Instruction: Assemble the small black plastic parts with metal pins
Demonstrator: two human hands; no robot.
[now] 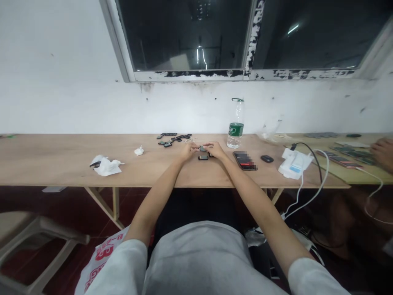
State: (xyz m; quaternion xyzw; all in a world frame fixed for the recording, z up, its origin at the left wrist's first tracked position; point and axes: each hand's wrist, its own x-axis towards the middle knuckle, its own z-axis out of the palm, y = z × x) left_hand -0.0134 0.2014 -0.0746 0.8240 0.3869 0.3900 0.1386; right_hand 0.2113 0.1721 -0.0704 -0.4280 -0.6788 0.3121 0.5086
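Observation:
My left hand (189,150) and my right hand (215,150) meet at the middle of a long wooden table (61,157). Their fingertips pinch a small dark part (202,148) held between them. A second small dark part (203,157) lies on the table just below my hands. Further back, several similar dark parts (172,139) lie scattered. Both hands have their fingers closed together.
A plastic water bottle (236,127) with a green label stands right of my hands. A phone (245,160), a small black case (267,158) and a white charger with cables (294,165) lie to the right. Crumpled tissues (106,166) lie left. Another person's hand (383,153) works at the far right.

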